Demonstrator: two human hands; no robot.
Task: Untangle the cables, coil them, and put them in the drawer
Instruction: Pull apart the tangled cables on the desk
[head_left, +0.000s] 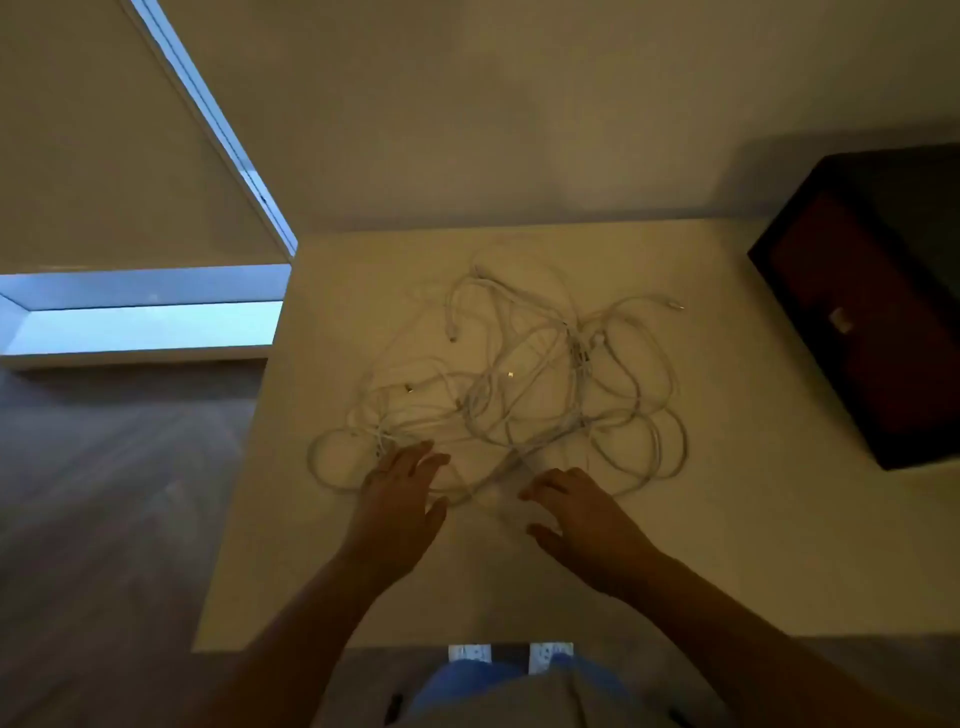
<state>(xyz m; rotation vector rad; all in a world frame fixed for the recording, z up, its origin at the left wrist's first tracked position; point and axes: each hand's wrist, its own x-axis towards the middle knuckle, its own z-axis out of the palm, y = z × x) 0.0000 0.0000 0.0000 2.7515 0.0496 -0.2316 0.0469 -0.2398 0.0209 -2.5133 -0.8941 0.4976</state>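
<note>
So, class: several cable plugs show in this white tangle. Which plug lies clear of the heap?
The plug at the far right: its cable end pokes out beyond the loops, while the other plugs sit inside the tangle.

Both hands (402, 499) (576, 512) open over tangled white cables (519, 384) on table (727, 519).

We cannot count the white cables (519, 374): their strands cross too densely in the dim light. Our left hand (402, 499) covers part of one loop, and blur smears the fingertips (535, 491) of our right hand (582, 525). The dark box (872, 312) runs off the right edge.
</note>
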